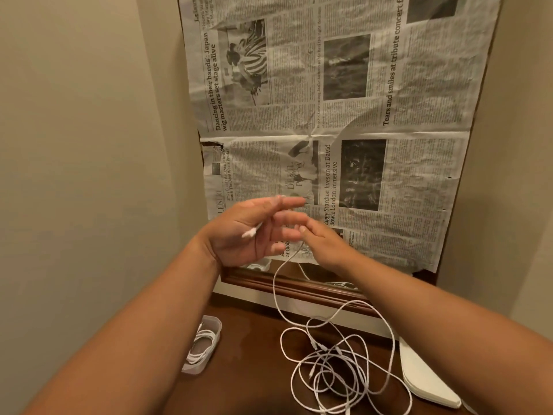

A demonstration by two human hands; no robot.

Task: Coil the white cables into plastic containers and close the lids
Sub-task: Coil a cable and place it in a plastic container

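Two hands raised at mid-frame, a white cable (pixel 276 290) strung between them and the table (pixel 257 348).
The left hand (pixel 254 232) is spread, palm to the camera and fingers nearly straight, with the cable's plug end lying across the palm. The right hand (pixel 326 245) shows its back; its fingertips meet the cable, but blur hides whether they pinch it. From there the cable drops to a loose tangle at lower centre. At lower left an open plastic container (pixel 217 323) holds a coiled cable (pixel 201 344); white lids (pixel 425 375) lie at lower right.
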